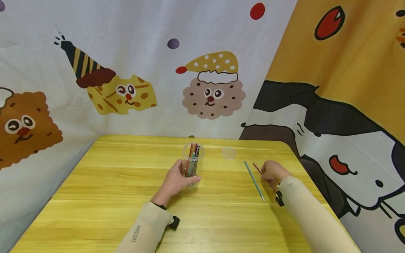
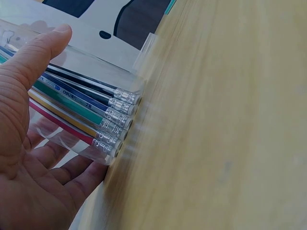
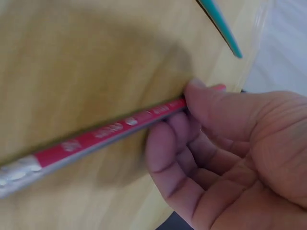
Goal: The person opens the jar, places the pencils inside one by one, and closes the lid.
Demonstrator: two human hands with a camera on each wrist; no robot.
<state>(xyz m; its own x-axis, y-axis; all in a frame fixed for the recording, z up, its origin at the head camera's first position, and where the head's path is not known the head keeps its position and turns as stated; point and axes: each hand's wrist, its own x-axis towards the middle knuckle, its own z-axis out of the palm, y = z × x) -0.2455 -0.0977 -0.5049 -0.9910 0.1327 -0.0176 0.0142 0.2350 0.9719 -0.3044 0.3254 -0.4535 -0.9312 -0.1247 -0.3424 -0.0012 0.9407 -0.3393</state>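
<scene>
Red pencil (image 3: 110,132) runs off the right-wrist view, metal end cropped

Curtained indoor nook: cartoon-print cloth (image 1: 136,31) behind table (image 1: 126,168).

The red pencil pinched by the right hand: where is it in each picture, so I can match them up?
Head: the red pencil is right of centre, in the right hand, just right of the loose teal pencil.
Left wrist: not in it; the red one there is another pencil, inside the clear container.
Right wrist: slants from low on the left edge up to right of centre.
Shared landmark: the wood-grained tabletop.
</scene>
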